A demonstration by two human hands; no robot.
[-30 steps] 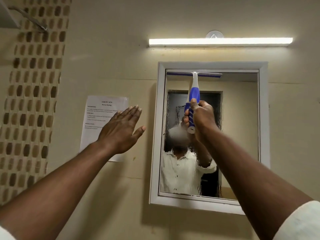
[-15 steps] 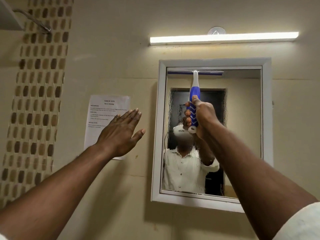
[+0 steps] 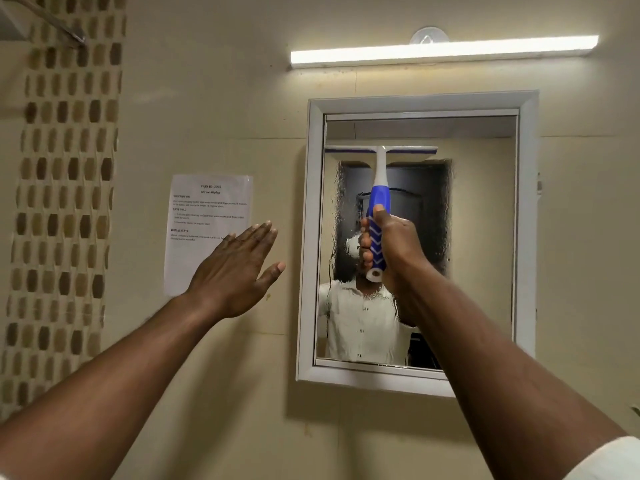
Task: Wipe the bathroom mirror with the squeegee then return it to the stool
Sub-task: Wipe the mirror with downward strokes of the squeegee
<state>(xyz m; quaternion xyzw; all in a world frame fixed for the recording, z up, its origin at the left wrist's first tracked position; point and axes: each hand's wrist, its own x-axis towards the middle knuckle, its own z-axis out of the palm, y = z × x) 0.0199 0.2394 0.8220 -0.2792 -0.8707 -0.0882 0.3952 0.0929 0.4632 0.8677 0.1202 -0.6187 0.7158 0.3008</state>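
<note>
A bathroom: a white-framed mirror (image 3: pixel 415 237) on a cream tiled wall (image 3: pixel 225 98), a strip light (image 3: pixel 443 50) above it, a band of mosaic tiles (image 3: pixel 65 202) at left

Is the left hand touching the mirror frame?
Apart. The head view shows bare wall between the left hand and the mirror frame.
</note>
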